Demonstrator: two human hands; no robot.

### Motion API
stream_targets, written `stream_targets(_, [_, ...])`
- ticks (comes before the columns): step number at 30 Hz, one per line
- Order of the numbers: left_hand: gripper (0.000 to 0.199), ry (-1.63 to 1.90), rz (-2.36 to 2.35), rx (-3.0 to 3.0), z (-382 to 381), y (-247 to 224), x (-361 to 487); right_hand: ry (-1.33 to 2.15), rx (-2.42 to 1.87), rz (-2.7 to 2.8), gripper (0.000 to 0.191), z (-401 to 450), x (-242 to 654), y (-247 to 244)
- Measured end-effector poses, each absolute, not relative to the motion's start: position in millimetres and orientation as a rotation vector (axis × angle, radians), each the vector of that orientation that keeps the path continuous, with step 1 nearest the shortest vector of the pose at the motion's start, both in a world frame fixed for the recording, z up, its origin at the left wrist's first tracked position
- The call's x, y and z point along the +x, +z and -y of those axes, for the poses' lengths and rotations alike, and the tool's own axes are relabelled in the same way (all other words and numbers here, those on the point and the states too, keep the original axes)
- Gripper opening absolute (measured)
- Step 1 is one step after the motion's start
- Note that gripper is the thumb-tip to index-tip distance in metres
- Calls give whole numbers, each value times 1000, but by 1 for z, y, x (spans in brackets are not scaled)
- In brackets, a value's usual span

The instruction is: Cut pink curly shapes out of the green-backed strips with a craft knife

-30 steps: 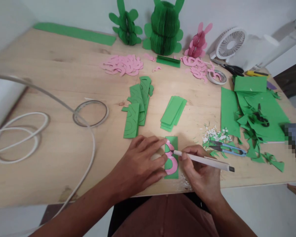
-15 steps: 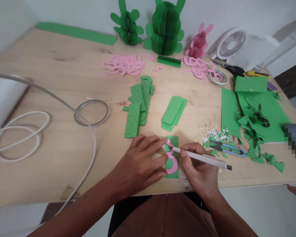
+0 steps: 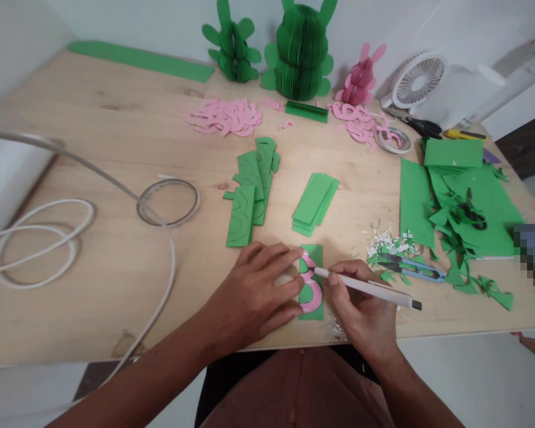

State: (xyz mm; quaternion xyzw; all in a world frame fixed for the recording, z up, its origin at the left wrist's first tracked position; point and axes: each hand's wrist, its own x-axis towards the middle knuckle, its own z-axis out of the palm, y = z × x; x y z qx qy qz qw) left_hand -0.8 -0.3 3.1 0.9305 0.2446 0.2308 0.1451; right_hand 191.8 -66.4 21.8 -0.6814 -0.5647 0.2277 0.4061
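My right hand [image 3: 361, 303] is closed around a white pen [image 3: 374, 288], its tip at the edge of a pink curved paper cutout [image 3: 312, 297]. That cutout lies flat on a green paper strip [image 3: 311, 315] near the table's front edge. With fingers spread, my left hand [image 3: 263, 291] presses its fingertips onto the left side of the cutout, hiding part of it. Just beyond are a pile of green strips [image 3: 314, 202] and, to their left, green strips with drawn curved outlines [image 3: 241, 217].
Blue thread snips [image 3: 412, 268] lie among paper scraps at right, by green sheets [image 3: 414, 202]. Pink cutouts [image 3: 227, 116], a tape roll [image 3: 392, 141], green paper figures [image 3: 301, 53] and a fan [image 3: 419, 80] stand farther back. A white cable [image 3: 172, 261] crosses the left side.
The pen tip has shifted very slightly along the pink cutout's edge. My left hand stays pressed in place, and the view has moved a little.
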Motion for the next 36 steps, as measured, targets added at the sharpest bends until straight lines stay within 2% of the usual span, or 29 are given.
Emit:
stream_targets(18, [22,629,-707,2691,2,3,-1,628,-1649,1302,8,88,189,26])
stream_targets(25, [23,609,-710,2695,2,2,-1,464,-1555,1667,23,99,190,26])
stream_targets(30, [26,598,-710,2692,3,2,-1,227,-1534,1847,24,98,188,24])
stream_targets(36, [29,608,-719,2690,2,3,0,123,-1518,1900,26,100,188,17])
